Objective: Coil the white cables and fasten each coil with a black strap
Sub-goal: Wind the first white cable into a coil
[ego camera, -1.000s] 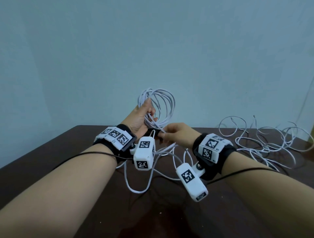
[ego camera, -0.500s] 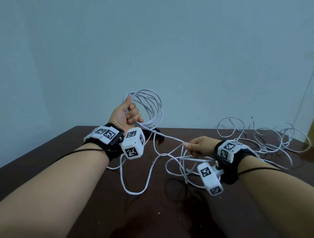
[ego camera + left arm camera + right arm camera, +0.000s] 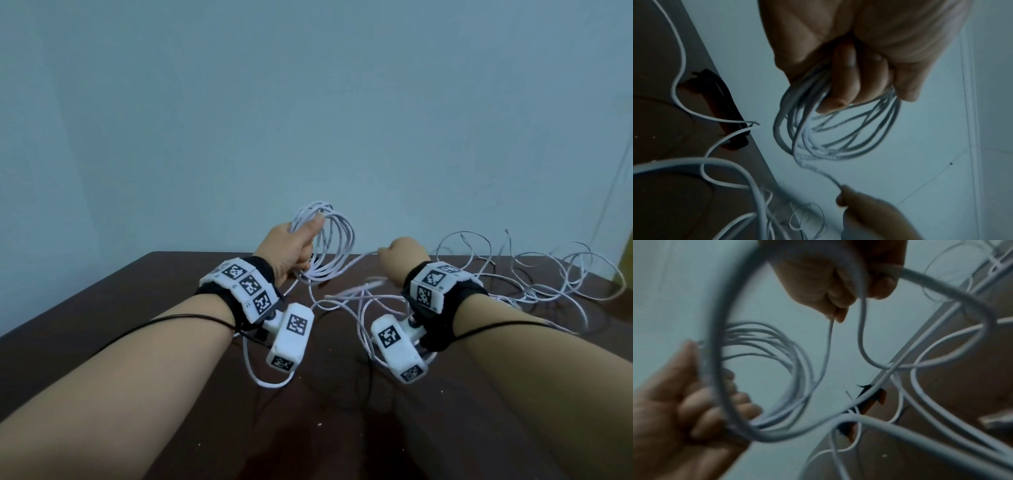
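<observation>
My left hand (image 3: 294,246) grips a coil of white cable (image 3: 337,240) raised above the far edge of the dark table (image 3: 102,308). Seen from the left wrist, its fingers (image 3: 846,81) curl round the bundled loops (image 3: 818,129). My right hand (image 3: 402,255) pinches the free run of the same cable (image 3: 356,262) to the right of the coil; the right wrist view shows the strand (image 3: 828,345) leaving its fingertips (image 3: 839,314). Loose slack (image 3: 267,377) trails over the table. A black strap (image 3: 723,105) lies on the table by the far edge.
A second tangle of white cable (image 3: 548,274) lies sprawled at the table's back right. A pale blue wall (image 3: 308,102) stands right behind the table. Black wires run from both wrist cameras along my forearms.
My right hand has risen from low on the table and moved back toward the coil, carrying the strand. My left hand has shifted right and turned the coil slightly.
</observation>
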Motion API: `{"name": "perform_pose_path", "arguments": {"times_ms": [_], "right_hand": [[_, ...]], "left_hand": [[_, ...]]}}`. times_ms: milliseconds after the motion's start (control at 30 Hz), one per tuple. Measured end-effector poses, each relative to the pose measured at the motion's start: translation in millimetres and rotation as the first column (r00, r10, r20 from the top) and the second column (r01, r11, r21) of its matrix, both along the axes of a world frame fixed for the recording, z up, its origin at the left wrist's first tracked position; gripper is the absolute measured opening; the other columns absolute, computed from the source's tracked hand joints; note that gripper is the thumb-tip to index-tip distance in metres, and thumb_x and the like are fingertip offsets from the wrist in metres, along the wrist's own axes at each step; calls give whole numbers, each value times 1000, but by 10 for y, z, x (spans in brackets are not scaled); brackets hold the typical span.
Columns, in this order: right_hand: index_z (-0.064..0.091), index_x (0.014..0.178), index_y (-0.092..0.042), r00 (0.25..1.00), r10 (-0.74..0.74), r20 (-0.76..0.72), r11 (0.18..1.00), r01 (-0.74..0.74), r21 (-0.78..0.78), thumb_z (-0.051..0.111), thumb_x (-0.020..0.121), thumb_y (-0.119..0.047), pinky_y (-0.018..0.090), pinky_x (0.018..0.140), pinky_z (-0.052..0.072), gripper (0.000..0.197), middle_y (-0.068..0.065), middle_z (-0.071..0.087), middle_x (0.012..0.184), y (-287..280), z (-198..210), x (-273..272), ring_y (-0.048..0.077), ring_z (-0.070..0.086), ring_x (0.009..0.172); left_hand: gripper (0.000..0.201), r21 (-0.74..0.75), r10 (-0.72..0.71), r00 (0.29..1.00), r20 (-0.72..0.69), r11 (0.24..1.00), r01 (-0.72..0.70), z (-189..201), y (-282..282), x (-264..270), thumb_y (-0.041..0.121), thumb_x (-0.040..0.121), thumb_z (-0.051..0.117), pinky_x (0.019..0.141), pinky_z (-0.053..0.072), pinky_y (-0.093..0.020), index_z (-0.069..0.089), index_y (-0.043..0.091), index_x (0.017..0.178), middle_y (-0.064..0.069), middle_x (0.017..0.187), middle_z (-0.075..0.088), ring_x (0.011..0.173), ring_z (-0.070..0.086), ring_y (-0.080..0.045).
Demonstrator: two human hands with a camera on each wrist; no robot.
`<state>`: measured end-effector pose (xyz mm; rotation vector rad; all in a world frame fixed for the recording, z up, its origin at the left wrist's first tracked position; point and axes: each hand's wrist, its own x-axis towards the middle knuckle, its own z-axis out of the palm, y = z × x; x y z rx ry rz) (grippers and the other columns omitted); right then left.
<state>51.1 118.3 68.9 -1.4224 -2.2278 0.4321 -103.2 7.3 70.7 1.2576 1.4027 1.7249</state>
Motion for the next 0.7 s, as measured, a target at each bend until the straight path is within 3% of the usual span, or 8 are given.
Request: {"name": "perform_pose_path", "arguments": {"times_ms": [67, 100, 167, 233, 300, 400, 600, 700], "right_hand": [[56, 120, 1, 981, -8, -196, 992, -17, -126, 40, 96, -10, 33, 81, 45, 31, 19, 63, 110, -35, 40, -55, 31, 60, 98], [58, 116, 2, 919, -45, -392, 954, -77, -291, 41, 96, -9, 34, 73, 46, 29, 16, 66, 92, -51, 51, -78, 27, 64, 83], [59, 88, 3, 684, -130, -718, 800, -355, -483, 35, 97, -8, 26, 53, 37, 28, 6, 52, 53, -100, 102, -86, 14, 48, 38], [54, 77, -1, 494, -288, -821, 641, -537, -548, 30, 97, -7, 23, 53, 36, 32, 3, 47, 50, -87, 116, -76, 10, 39, 32], [55, 80, -2, 460, -288, -840, 564, -627, -537, 33, 97, -8, 22, 57, 42, 28, 3, 55, 61, -161, 153, -36, 10, 46, 44], [61, 76, -4, 473, -248, -846, 525, -668, -527, 42, 96, -12, 17, 47, 48, 29, 1, 59, 64, -232, 211, 30, 10, 50, 53], [59, 85, -1, 370, -349, -861, 536, -674, -507, 56, 94, -17, 20, 46, 53, 19, 5, 49, 68, -337, 259, 76, 10, 54, 39], [56, 78, -3, 411, -290, -864, 520, -690, -503, 48, 98, -23, 18, 34, 46, 29, 7, 57, 51, -394, 340, 95, 12, 56, 36]], "left_hand": [[46, -22, 29, 998, -62, 999, -31, -5, 21, 36, 37, 92, 56, 50, 19, -26, 31, 21, 57, 7, 37, 27, 34, 19, -11], [46, -32, 51, 993, -102, 998, -54, -6, 32, 49, 38, 92, 56, 48, 20, -23, 31, 21, 58, 8, 37, 28, 34, 21, -11], [46, -40, 126, 966, -227, 989, -139, -5, 42, 74, 40, 92, 56, 45, 26, -20, 34, 20, 57, 9, 37, 33, 32, 27, -9], [45, -29, 191, 914, -358, 976, -215, -8, 50, 98, 43, 92, 55, 45, 30, -21, 38, 18, 58, 7, 42, 38, 34, 32, -7], [42, -27, 204, 871, -446, 970, -241, -8, 55, 132, 43, 92, 54, 48, 32, -23, 39, 16, 62, 2, 50, 41, 40, 35, -9], [40, -44, 190, 838, -512, 968, -246, -6, 73, 169, 42, 93, 53, 49, 33, -22, 41, 16, 65, 1, 57, 44, 48, 39, -12], [35, -53, 176, 850, -497, 971, -232, 35, 79, 162, 39, 92, 57, 53, 36, -23, 47, 18, 66, 2, 58, 49, 52, 43, -12], [23, -56, 123, 862, -492, 983, -173, 27, 95, 226, 39, 85, 65, 60, 44, -19, 59, 20, 75, 4, 72, 61, 64, 55, -9]]}}
